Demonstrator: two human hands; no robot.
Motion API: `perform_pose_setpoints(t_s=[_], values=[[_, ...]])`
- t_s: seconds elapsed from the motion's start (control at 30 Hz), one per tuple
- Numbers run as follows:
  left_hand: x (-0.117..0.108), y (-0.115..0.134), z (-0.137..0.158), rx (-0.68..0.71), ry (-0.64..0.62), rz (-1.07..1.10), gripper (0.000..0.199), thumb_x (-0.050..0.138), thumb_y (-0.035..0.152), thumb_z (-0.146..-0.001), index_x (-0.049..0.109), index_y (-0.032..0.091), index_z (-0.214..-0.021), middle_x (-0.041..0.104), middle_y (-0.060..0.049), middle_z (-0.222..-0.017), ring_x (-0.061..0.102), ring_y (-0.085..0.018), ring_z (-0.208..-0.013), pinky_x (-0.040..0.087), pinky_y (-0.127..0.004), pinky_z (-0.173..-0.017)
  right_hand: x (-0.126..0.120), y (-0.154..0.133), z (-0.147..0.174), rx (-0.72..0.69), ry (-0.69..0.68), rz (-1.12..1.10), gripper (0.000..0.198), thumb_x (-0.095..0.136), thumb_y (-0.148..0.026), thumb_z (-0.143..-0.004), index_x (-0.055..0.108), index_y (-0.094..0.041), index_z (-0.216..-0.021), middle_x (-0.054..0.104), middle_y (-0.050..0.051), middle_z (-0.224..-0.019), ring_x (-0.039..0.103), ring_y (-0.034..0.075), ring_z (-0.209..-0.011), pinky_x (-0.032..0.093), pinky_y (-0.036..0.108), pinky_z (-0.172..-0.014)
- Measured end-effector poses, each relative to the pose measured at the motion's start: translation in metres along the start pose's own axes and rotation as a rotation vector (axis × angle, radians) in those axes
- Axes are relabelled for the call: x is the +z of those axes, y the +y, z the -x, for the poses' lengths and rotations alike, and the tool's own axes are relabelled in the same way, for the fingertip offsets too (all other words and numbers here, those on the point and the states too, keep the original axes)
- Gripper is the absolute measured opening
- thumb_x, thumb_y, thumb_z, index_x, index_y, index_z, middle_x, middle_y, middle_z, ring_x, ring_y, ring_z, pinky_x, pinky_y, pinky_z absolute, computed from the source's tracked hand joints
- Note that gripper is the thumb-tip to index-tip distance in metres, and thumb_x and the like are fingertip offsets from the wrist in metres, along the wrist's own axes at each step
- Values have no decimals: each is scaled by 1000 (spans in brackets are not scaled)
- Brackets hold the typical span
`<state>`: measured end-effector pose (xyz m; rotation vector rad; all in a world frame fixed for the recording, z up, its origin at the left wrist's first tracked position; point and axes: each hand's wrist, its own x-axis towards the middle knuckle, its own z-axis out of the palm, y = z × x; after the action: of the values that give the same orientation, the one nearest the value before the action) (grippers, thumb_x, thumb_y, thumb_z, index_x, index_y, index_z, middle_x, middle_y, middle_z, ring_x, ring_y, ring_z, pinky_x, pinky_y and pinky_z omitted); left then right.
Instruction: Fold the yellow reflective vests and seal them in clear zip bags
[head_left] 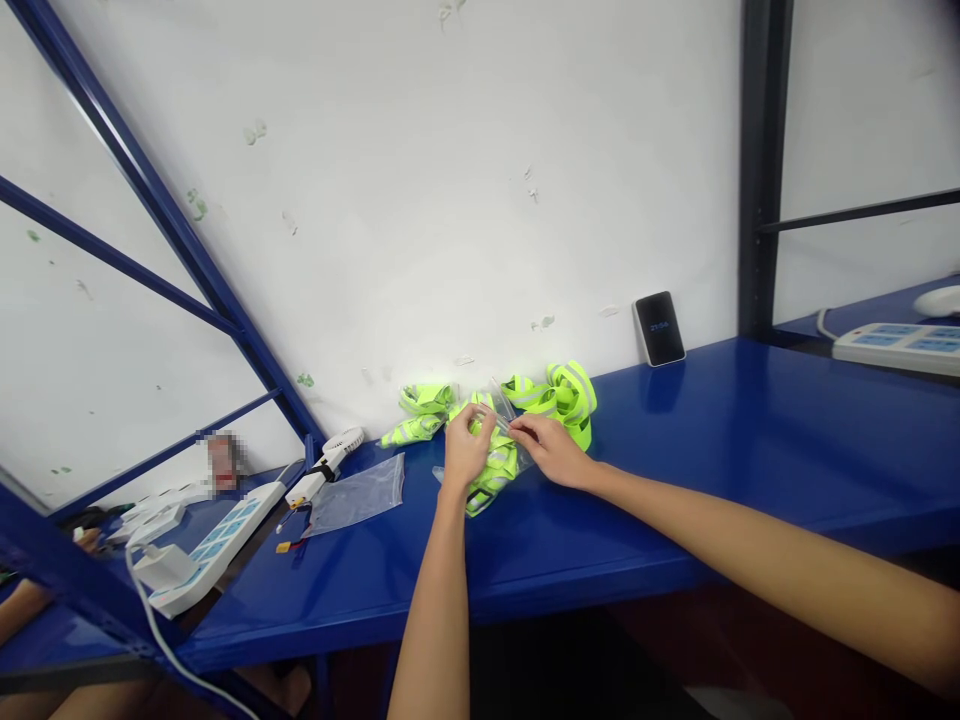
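My left hand [465,450] and my right hand [551,450] meet over a clear plastic bag [510,440] that holds a folded neon-yellow reflective band [491,478]. Both hands pinch the bag's upper edge, thumbs and fingertips close together. The bag rests on the blue shelf top [675,470] near the white wall. More neon-yellow bands lie loose behind the hands: one pile [562,395] at the right, another [420,410] at the left.
An empty clear zip bag [358,495] lies left of my hands. Beyond it are a small white fan [330,455] and a white power strip [214,545]. A dark phone [658,328] leans on the wall. Another power strip [896,347] sits far right.
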<state>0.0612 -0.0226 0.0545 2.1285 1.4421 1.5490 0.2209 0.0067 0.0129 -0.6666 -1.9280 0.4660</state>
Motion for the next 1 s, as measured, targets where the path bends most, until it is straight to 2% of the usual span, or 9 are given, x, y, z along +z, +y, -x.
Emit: perform_pose_setpoints(t_s=[0.1, 0.27, 0.37, 0.5, 0.73, 0.93, 1.0], values=[[-4, 1, -6, -29, -109, 102, 14, 58, 28, -79, 63, 16, -74, 67, -3, -82, 61, -16, -82, 44, -27, -83, 0, 3, 1, -4, 1, -7, 22, 48, -31, -93, 65, -18, -89, 67, 4, -82, 58, 17, -74, 41, 28, -68], [-17, 2, -16, -168, -325, 151, 17, 64, 32, -74, 70, 16, -72, 72, -6, -85, 65, -20, -84, 48, -31, -81, 1, 4, 3, 6, -3, -21, 23, 46, -32, -94, 65, -18, -92, 66, 4, -84, 59, 18, -75, 41, 29, -69], [-25, 5, -20, -139, -388, 147, 17, 65, 31, -74, 72, 16, -71, 73, -6, -86, 66, -21, -85, 49, -31, -79, 2, 2, 3, 4, 0, -31, 24, 45, -33, -94, 64, -18, -90, 66, 5, -84, 59, 19, -76, 42, 30, -69], [-28, 11, -23, -78, -405, 92, 18, 65, 31, -76, 71, 16, -68, 74, -6, -83, 68, -22, -84, 50, -31, -78, 2, 1, 2, 0, 4, -23, 27, 43, -34, -94, 63, -18, -87, 64, 4, -79, 57, 19, -73, 41, 30, -68], [-28, 16, -22, -30, -405, 2, 20, 60, 32, -80, 72, 16, -76, 73, -5, -88, 68, -21, -85, 50, -30, -79, 2, 0, 2, 23, 42, -35, 22, 46, -34, -93, 61, -19, -90, 63, 2, -79, 56, 17, -70, 40, 29, -65], [-20, 11, -14, 9, -297, 35, 17, 61, 29, -80, 71, 17, -76, 74, -5, -87, 67, -20, -84, 50, -32, -80, 2, 0, 3, 24, 48, -43, 23, 45, -36, -93, 59, -19, -88, 60, 2, -77, 54, 17, -69, 40, 29, -64], [-19, 10, -13, 6, -300, 48, 16, 60, 29, -80, 71, 17, -78, 74, -5, -87, 67, -21, -84, 50, -32, -81, 1, 1, 3, 26, 42, -59, 23, 45, -37, -93, 60, -19, -90, 61, 3, -78, 55, 18, -70, 41, 30, -65]])
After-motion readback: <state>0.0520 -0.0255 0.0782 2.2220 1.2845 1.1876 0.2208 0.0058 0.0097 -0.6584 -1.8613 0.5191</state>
